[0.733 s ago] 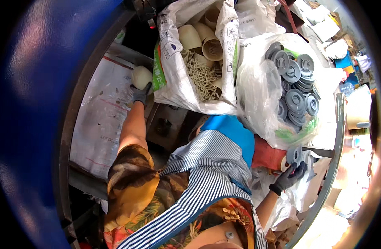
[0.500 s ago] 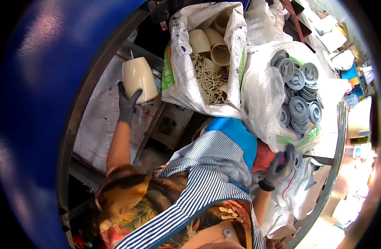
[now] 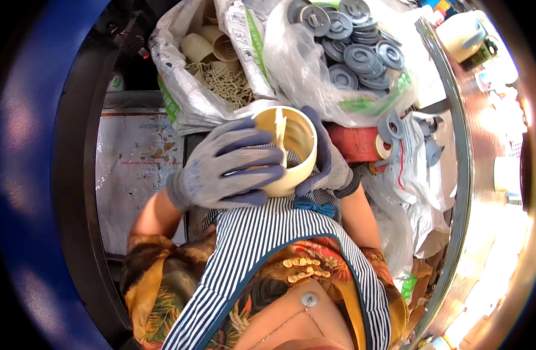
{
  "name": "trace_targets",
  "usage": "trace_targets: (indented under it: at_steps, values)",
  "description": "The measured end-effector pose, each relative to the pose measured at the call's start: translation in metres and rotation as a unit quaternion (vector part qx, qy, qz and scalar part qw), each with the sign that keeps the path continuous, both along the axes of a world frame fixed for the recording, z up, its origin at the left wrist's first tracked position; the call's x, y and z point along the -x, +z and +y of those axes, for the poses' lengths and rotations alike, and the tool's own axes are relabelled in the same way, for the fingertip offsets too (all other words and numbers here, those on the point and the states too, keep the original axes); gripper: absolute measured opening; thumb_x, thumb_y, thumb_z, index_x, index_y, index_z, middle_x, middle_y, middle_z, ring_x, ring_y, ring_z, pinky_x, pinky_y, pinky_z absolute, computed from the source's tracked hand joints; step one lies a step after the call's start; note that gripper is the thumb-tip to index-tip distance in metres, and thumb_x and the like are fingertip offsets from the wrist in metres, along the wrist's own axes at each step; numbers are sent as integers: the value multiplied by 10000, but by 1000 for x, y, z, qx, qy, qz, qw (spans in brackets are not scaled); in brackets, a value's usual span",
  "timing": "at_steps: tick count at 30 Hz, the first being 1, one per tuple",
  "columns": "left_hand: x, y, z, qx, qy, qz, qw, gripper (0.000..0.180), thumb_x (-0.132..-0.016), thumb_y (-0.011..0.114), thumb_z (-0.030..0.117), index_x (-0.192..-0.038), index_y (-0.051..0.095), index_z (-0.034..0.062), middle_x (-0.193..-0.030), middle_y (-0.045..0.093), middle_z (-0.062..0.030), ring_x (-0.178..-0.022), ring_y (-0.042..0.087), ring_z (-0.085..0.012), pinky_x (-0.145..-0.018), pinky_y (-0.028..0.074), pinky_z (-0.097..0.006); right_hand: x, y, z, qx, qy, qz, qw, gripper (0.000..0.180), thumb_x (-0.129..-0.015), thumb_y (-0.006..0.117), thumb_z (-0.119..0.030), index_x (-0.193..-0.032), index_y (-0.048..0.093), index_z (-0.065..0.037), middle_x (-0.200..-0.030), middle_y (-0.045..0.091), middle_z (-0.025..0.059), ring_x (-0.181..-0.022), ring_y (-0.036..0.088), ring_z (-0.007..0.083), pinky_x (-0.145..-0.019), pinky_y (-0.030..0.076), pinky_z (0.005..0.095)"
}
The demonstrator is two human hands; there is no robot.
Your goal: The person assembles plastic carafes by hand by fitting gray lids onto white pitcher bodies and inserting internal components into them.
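Cream cup (image 3: 303, 139) held between both hands, mouth facing up.
So the left hand (image 3: 228, 166) has its gloved fingers slightly spread across one side, right hand (image 3: 329, 158) curls round the other. It's right in front of the apron (image 3: 262, 224); white bag (image 3: 240, 32) and clear bag (image 3: 286, 65) of grey discs (image 3: 361, 60) sit beyond.

The left grip (image 3: 224, 166) covers part of the cup (image 3: 304, 139), whose base is out of sight; the cup partly masks the right grip (image 3: 332, 160). The upper edge crops the sack (image 3: 170, 65) and the pile of grey lids (image 3: 361, 60), while glare washes out clutter (image 3: 504, 90) at far right.
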State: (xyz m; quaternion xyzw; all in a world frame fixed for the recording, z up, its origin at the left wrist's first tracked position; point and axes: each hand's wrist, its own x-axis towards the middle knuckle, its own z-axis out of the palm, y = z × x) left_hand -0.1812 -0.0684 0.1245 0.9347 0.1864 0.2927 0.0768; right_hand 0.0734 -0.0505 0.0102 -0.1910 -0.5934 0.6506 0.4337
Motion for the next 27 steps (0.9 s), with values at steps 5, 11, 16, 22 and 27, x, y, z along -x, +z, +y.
trace_targets:
  at_steps: [5, 11, 16, 22, 27]
  values:
    - [-30, -35, 31, 31, -55, 44, 997, 493, -778, 696, 359, -1202, 647, 113, -1256, 602, -58, -1188, 535, -338, -1033, 402, -555, -14, -22, 0, 106, 73, 17, 992, 1389, -506, 962, -277, -1543, 59, -80, -1558, 247, 106, -1418, 274, 221, -1165, 224, 381]
    - [-29, -50, 36, 40, -79, 49, 995, 469, -796, 657, 411, -1151, 660, 105, -1172, 621, -78, -1120, 562, -328, -1008, 428, -510, -12, -23, -6, 103, 73, 3, 992, 1389, -502, 964, -263, -1544, 63, -82, -1558, 247, 109, -1423, 262, 220, -1168, 210, 380]
    - [-20, -53, 43, 120, -126, 177, 969, 322, -839, 636, 377, -1011, 671, 107, -926, 629, -92, -916, 614, -301, -838, 502, -422, -9, -36, -4, 79, 85, -39, 992, 1394, -492, 965, -293, -1535, 75, -47, -1546, 268, 120, -1422, 256, 216, -1168, 204, 369]
    - [-10, -25, 64, 25, -100, 40, 994, 504, -689, 747, 364, -1098, 639, 88, -1021, 606, -107, -967, 584, -341, -880, 468, -491, -4, -27, -1, 145, 47, 9, 988, 1437, -469, 972, -311, -1537, 45, -54, -1550, 260, 120, -1425, 262, 224, -1168, 212, 392]
    - [32, -41, 124, -63, 216, 27, 974, 519, -757, 712, 328, -1187, 608, 56, -1131, 611, -126, -1073, 562, -376, -960, 450, -487, -5, -21, 0, 98, 14, -18, 995, 1452, -437, 978, -302, -1538, 64, -59, -1541, 286, 109, -1420, 282, 236, -1163, 234, 412]
